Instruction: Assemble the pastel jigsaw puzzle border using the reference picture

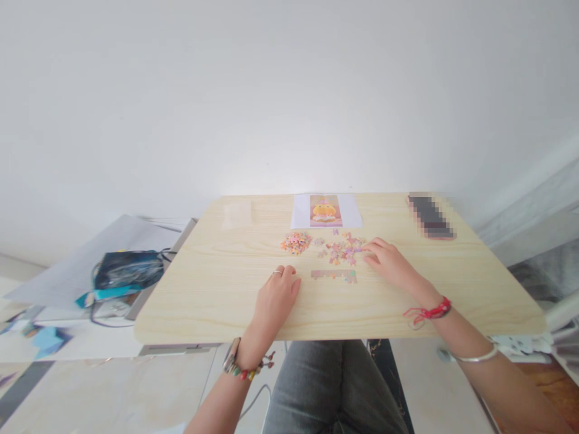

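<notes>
1. Loose puzzle pieces [335, 250] lie just left of the right grip [391, 263], fingertips at a purple piece [357, 249]; pinched or touched, can't tell!
2. Joined strip [322, 273], between both grips!
3. Left grip [277, 295], relaxed, released, rests on the bench [203, 301]!

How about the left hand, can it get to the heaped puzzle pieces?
Probably yes: the left hand rests on the table just short of the heaped pieces, with nothing visible in the way.
</notes>
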A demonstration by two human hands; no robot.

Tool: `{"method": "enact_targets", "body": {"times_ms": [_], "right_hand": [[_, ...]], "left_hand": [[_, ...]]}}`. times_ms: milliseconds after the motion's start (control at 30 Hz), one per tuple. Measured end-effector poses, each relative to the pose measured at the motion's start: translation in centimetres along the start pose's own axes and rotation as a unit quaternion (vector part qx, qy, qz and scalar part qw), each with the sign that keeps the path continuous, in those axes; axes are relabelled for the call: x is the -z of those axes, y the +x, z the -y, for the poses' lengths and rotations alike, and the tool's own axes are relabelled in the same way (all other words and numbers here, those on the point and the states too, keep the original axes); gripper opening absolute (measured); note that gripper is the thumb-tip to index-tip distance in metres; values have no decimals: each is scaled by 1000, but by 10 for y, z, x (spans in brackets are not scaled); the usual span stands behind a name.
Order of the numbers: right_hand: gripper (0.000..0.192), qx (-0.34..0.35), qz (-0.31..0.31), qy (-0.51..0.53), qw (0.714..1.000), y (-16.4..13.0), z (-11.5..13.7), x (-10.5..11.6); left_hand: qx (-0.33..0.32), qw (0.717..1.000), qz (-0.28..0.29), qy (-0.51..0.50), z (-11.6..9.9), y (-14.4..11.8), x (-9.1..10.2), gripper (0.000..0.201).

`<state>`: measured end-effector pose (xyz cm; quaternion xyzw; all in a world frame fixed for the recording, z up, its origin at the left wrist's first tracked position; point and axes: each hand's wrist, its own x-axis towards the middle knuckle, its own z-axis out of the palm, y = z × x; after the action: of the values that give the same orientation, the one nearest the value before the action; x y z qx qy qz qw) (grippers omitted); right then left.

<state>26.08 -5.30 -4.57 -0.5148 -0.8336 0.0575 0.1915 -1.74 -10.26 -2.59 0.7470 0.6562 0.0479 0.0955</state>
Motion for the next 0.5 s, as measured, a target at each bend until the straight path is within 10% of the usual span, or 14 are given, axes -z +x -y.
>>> {"method": "enact_targets", "body": {"times_ms": [500], "right_hand": [[10,-4,-6,6,1000,12,-3,-5]], "left_hand": [[7,1000,2,-16,2,2,-2,14]]}}
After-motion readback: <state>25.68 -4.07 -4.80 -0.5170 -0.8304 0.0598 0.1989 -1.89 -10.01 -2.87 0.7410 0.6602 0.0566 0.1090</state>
